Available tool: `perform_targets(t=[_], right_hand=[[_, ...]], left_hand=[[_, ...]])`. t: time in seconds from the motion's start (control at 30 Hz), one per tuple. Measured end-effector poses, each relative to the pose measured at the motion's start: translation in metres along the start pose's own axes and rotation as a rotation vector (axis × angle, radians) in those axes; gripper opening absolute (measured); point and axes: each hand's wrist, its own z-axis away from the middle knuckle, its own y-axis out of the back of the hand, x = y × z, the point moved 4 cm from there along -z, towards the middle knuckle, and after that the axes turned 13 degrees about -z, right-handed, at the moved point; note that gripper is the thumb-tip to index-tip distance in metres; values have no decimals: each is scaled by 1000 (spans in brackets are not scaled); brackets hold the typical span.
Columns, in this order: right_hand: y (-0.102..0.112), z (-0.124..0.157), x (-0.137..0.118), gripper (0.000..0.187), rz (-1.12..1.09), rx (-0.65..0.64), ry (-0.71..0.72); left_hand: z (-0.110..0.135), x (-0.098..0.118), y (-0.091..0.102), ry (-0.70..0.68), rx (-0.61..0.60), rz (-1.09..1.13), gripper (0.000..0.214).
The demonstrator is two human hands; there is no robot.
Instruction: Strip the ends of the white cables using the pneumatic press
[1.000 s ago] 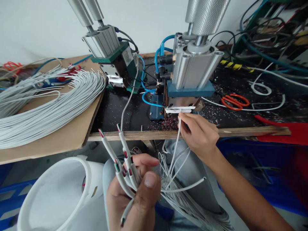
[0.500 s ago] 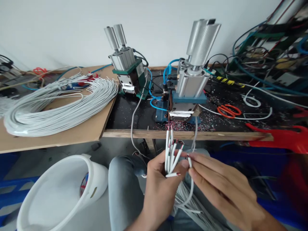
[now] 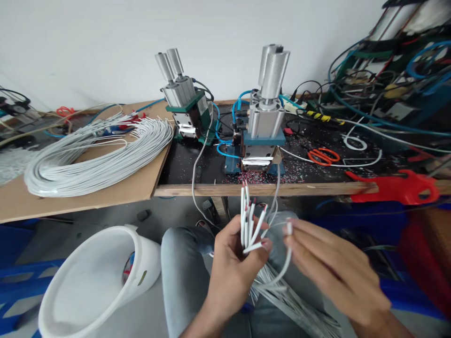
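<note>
Over the person's lap, the left hand (image 3: 235,263) was closed around a bunch of thin white cables with stripped red-and-green ends (image 3: 249,220), their tips fanned upward just below the wooden edge of the black workbench (image 3: 268,189). The right hand (image 3: 327,270) pinched a single white cable (image 3: 287,256) between thumb and fingertips, its end raised just beside the bunch; more loose white cables trailed down across the grey trousers.

Straight ahead on the bench stood a blue-based pneumatic stripping machine with a silver cylinder (image 3: 264,126), coloured insulation scraps scattered at its foot. A second, green-bodied pneumatic machine (image 3: 188,105) stood behind and to its left. A large coil of white cables (image 3: 95,155) lay on a brown cardboard sheet (image 3: 88,199) at the left. Orange-handled scissors (image 3: 323,155) lay right of the blue machine, a red plastic tool (image 3: 394,188) nearer the edge.

On the floor at left, a white plastic bucket (image 3: 88,281) tilted toward the person, holding a few coloured scraps.
</note>
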Motion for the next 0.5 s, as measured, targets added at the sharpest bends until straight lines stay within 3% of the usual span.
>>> perform_targets(t=[0.1,0.17,0.23,0.3,0.37,0.43,0.5], right_hand=[[0,27,46,76,150,91,-131],[-9,44,75,68,166,-11,-239],[-16,51,84,60,181,-100,-312],[-13,42,71,51,125,-93,-392],[-7,22,45,41,-122,-20,-531],[-2,2,20,47,-355,104,-678],[1,-9,10,50,-315,211,-706]], left_hand=[[-6,-3,3,-10,-92,152,22],[-9,-6,5,9,-137,211,22],[-11,-9,6,14,-121,198,18],[-10,-12,5,21,-94,142,17],[-7,-13,2,37,-72,96,18],[-4,-13,-1,49,-64,69,20],[-3,-12,-1,48,-52,62,20]])
